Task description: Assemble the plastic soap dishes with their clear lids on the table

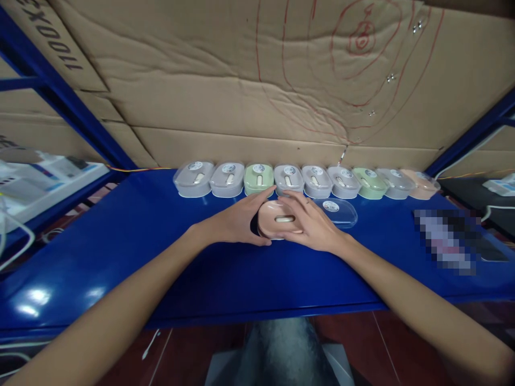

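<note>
Both hands are on the pink mouse at frame centre, on the blue shelf. Left hand is cupped round its left side, fingers curled over the top edge, thumb low at the front. Right hand wraps the right side the same way, fingers partly closed on it. The mouse sits between the palms; I can't tell from here whether it's lifted or resting on the shelf.

A clear lid lies flat just right of the right hand, sticker up, nothing under it that I can make out.

To do this well: keep the grip even on both sides, fingertips off the slot on top, and keep the mouse level so it seats square rather than cocked.

Containers: the row of clear cases along the back edge, upper middle of frame, touching side by side. Each holds one mouse under a lid with a round sticker: mostly grey-white, two green, one peach at the far right end. All look closed
</note>
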Motion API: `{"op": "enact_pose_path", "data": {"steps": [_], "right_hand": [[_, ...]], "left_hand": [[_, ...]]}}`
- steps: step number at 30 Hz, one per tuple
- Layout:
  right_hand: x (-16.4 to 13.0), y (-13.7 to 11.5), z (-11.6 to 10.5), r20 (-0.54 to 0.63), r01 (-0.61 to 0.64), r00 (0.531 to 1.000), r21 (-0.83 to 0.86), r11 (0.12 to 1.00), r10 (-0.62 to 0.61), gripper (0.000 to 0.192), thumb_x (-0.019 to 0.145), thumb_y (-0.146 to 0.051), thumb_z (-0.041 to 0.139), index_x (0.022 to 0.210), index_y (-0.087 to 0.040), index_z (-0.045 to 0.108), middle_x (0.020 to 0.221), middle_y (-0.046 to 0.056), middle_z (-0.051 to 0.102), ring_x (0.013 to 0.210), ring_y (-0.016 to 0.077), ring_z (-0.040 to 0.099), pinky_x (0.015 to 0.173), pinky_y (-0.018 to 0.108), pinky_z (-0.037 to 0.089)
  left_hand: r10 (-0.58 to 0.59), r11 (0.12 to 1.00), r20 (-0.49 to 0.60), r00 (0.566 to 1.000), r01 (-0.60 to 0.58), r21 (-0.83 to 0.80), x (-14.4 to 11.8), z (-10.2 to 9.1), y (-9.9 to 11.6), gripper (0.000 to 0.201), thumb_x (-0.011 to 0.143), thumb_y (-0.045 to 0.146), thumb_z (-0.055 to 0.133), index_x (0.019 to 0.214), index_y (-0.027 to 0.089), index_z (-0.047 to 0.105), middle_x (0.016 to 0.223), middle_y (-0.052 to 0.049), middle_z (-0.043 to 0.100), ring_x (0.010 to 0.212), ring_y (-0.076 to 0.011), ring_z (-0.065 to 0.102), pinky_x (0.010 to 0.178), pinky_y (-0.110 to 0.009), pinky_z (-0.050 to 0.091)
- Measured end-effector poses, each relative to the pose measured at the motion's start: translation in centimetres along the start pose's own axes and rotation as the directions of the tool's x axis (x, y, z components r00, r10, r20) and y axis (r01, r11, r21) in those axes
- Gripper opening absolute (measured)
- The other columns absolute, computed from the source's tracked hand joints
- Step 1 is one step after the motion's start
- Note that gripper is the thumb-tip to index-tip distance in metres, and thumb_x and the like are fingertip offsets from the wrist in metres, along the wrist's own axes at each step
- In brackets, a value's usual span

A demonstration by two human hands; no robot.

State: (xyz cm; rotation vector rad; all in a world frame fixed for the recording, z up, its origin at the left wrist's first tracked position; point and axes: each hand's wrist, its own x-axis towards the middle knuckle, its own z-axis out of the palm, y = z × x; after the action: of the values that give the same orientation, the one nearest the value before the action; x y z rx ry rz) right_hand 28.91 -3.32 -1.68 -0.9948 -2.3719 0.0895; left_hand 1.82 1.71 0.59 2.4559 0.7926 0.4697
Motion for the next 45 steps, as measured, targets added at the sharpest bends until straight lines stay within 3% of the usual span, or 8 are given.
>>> {"op": "enact_pose_path", "data": {"steps": [5,9,12,16,23,34,39,45], "right_hand": [[0.1,-0.5,0.4,0.02,-0.039,0.999,-0.006,0.999,0.039,0.081,0.102,-0.073,0.06,0.163,-0.023,0.043,0.164,0.022,0.051,0.138,0.045,0.063,0.111,0.068,0.057],[0.0,-0.6,0.1,0.02,-0.048,0.999,0.042,0.998,0.047,0.079,0.103,-0.068,0.062,0.165,-0.025,0.038,0.166,0.021,0.05,0.145,0.0431,0.059,0.117,0.067,0.053],[-0.1,-0.3,-1.0,-0.031,-0.049,0.998,0.065,0.997,0.051,0.073,0.105,-0.063,0.061,0.163,-0.024,0.038,0.166,0.021,0.05,0.151,0.0408,0.054,0.122,0.066,0.049],[0.1,0.9,-3.6,-0.11,-0.123,0.987,-0.034,0.992,0.118,0.052,0.105,-0.056,0.062,0.145,-0.023,0.055,0.143,0.018,0.066,0.136,0.0399,0.064,0.115,0.063,0.053],[-0.7,3.1,-7.4,0.161,-0.211,0.953,-0.262,0.942,0.258,0.035,0.092,-0.054,0.074,0.103,-0.022,0.066,0.104,0.013,0.069,0.104,0.0394,0.068,0.09,0.058,0.059],[-2.7,5.2,-8.9,0.366,-0.292,0.876,-0.115,0.95,0.314,0.056,0.076,-0.033,0.086,0.127,-0.028,0.062,0.127,0.008,0.07,0.114,0.0335,0.069,0.096,0.049,0.06],[-2.5,5.5,-9.1,0.296,-0.271,0.908,-0.129,0.954,0.297,0.053,0.079,-0.032,0.084,0.128,-0.03,0.063,0.128,0.007,0.074,0.116,0.0353,0.071,0.098,0.051,0.059],[-0.8,3.2,-8.3,0.01,-0.164,0.986,-0.029,0.986,0.164,0.051,0.092,-0.05,0.081,0.136,-0.031,0.066,0.136,0.009,0.073,0.126,0.0386,0.069,0.108,0.061,0.056]], "left_hand": [[-0.015,0.999,0.016,1.0,0.015,0.032,0.0,0.5,-0.5,0.134,0.076,0.072,0.09,0.178,0.031,0.013,0.182,-0.016,0.029,0.167,-0.0444,0.03,0.133,-0.064,0.033],[0.045,0.999,0.003,0.999,-0.045,0.026,0.0,0.5,-0.2,0.112,0.081,0.069,0.088,0.172,0.033,0.035,0.174,-0.012,0.045,0.161,-0.0443,0.039,0.131,-0.064,0.034],[0.047,0.998,0.018,0.999,-0.047,0.03,0.0,0.2,0.4,0.096,0.082,0.066,0.088,0.163,0.034,0.049,0.165,-0.01,0.055,0.156,-0.0439,0.045,0.13,-0.065,0.036],[-0.027,0.998,0.051,0.998,0.025,0.054,-0.2,-0.3,0.9,0.096,0.082,0.065,0.087,0.162,0.032,0.047,0.163,-0.012,0.055,0.156,-0.0438,0.045,0.129,-0.064,0.038],[-0.012,0.996,0.036,0.999,0.008,0.086,-0.4,-0.9,1.0,0.09,0.082,0.057,0.087,0.158,0.027,0.051,0.153,-0.013,0.058,0.148,-0.0433,0.052,0.126,-0.059,0.043],[0.027,0.993,0.033,0.999,-0.03,0.11,-0.4,-1.1,0.7,0.088,0.081,0.054,0.088,0.156,0.025,0.052,0.145,-0.013,0.06,0.14,-0.0416,0.056,0.121,-0.057,0.045],[0.029,0.994,0.031,0.999,-0.032,0.108,-0.4,-1.2,0.7,0.085,0.083,0.05,0.087,0.156,0.026,0.052,0.147,-0.012,0.061,0.141,-0.0388,0.056,0.119,-0.054,0.047],[0.05,0.996,0.004,0.999,-0.05,0.068,-0.2,-0.3,0.3,0.091,0.08,0.054,0.089,0.159,0.027,0.052,0.152,-0.013,0.061,0.146,-0.0409,0.053,0.124,-0.059,0.043]]}}
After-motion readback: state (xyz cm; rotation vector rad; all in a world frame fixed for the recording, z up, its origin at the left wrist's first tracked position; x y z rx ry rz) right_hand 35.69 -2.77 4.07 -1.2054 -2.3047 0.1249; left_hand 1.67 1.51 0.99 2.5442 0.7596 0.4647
